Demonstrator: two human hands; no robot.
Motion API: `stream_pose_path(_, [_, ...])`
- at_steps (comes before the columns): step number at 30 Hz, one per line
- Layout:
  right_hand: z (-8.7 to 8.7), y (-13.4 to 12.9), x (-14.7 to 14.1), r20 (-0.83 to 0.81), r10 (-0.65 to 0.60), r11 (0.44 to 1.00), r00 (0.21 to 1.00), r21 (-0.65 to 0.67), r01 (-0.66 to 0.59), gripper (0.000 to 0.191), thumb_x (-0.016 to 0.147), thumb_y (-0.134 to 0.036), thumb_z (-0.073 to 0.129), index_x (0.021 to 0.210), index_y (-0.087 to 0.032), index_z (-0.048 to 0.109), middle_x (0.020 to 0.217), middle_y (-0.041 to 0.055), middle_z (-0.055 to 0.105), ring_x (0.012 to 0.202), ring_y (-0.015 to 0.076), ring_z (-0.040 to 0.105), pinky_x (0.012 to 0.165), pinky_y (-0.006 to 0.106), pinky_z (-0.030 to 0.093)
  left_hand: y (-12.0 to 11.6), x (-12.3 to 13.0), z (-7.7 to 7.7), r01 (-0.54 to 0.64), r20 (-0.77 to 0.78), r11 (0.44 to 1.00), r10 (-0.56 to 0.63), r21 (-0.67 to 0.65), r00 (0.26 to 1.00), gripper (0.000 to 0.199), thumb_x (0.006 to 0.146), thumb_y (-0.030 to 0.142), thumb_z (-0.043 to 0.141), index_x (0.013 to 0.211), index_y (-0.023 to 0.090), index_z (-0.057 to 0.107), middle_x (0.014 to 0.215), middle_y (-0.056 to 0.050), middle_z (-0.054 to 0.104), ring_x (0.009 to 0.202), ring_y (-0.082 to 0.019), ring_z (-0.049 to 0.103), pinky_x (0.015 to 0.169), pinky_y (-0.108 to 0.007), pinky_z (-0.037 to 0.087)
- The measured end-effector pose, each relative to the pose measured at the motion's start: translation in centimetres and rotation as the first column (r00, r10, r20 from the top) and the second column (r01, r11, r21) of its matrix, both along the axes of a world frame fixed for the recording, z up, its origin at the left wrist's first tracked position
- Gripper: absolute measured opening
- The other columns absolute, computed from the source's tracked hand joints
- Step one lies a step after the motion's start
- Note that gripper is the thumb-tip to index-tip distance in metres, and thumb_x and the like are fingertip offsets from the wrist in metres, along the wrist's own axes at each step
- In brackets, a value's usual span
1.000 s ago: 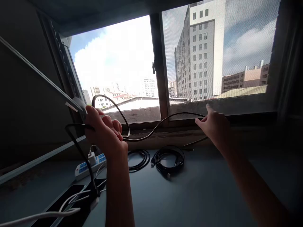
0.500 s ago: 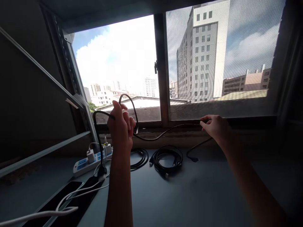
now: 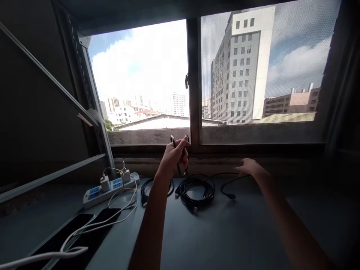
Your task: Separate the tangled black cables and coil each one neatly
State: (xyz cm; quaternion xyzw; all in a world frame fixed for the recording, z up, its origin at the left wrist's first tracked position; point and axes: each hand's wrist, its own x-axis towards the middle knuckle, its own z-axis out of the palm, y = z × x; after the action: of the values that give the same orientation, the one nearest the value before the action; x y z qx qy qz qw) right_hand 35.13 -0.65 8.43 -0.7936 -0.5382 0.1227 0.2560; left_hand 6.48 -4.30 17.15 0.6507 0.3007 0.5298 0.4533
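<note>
My left hand (image 3: 176, 153) is closed on a black cable, with short loops of it standing up around the fingers in front of the window frame. From there the cable (image 3: 219, 174) runs low to the right, behind the coils, to my right hand (image 3: 251, 167). The right fingers are partly blurred and closed at the cable. Beyond that hand its free end bends back to a dark plug (image 3: 231, 196) lying on the desk. Between and below my hands lies a coiled black cable (image 3: 194, 202). Another black coil (image 3: 171, 187) is partly hidden behind my left forearm.
A white power strip (image 3: 111, 191) with two plugged-in chargers stands at the left. White cables (image 3: 98, 225) cross two dark flat devices (image 3: 102, 228) on the grey desk (image 3: 213, 236). A metal shelf frame (image 3: 98, 101) rises at the left, and the window sill borders the back.
My left hand has moved right and slightly down with the cable, drawing its end off the devices at the left. My right hand has lowered, and the cable between the hands now hangs lower.
</note>
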Motion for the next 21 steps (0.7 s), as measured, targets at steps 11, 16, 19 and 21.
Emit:
stream_pose_path(11, [-0.8,-1.5,0.0,-0.173,0.100,0.825,0.980,-0.537,-0.179,0.024,0.054,-0.033,0.075,0.046,-0.017,0.059,0.052,0.0113,0.063,0.046,0.0213,0.059,0.043,0.030,0.046,-0.5,0.5,0.1,0.006,-0.006,1.000,-0.006,-0.010,1.000,0.027,0.084,0.041,0.051,0.074,0.016,0.053,0.037,0.008,0.040,0.027,-0.006,0.042,0.031,-0.015,0.024])
stream_pose_path(16, [0.1,-2.0,0.8,-0.149,0.143,0.867,0.978,-0.459,-0.196,0.020,0.058,-0.024,0.072,0.043,-0.018,0.060,0.045,0.0037,0.055,0.034,0.0103,0.045,0.036,0.022,0.036,-0.7,0.5,0.2,0.015,0.024,1.000,-0.016,0.002,1.000,0.026,0.085,0.039,0.050,0.073,0.016,0.053,0.036,0.009,0.038,0.026,-0.005,0.037,0.030,-0.015,0.024])
stream_pose_path(19, [1.4,-2.5,2.4,-0.101,0.170,0.913,0.980,-0.359,-0.195,0.024,0.061,-0.030,0.071,0.042,-0.018,0.061,0.034,-0.0019,0.038,0.030,0.0077,0.033,0.032,0.021,0.028,-1.1,0.4,0.4,0.025,0.019,1.000,-0.025,0.009,1.000,0.026,0.084,0.039,0.050,0.073,0.016,0.053,0.036,0.008,0.039,0.026,-0.006,0.040,0.031,-0.016,0.024])
stream_pose_path(21, [2.3,-3.4,3.1,-0.064,0.171,0.960,0.983,-0.215,-0.181,0.031,0.063,-0.040,0.070,0.042,-0.019,0.060,0.032,-0.0036,0.031,0.029,0.0080,0.030,0.031,0.023,0.027,-1.3,0.4,0.5,0.022,0.006,1.000,-0.022,0.006,1.000,0.028,0.084,0.042,0.050,0.073,0.016,0.054,0.036,0.006,0.043,0.028,-0.009,0.046,0.032,-0.017,0.025])
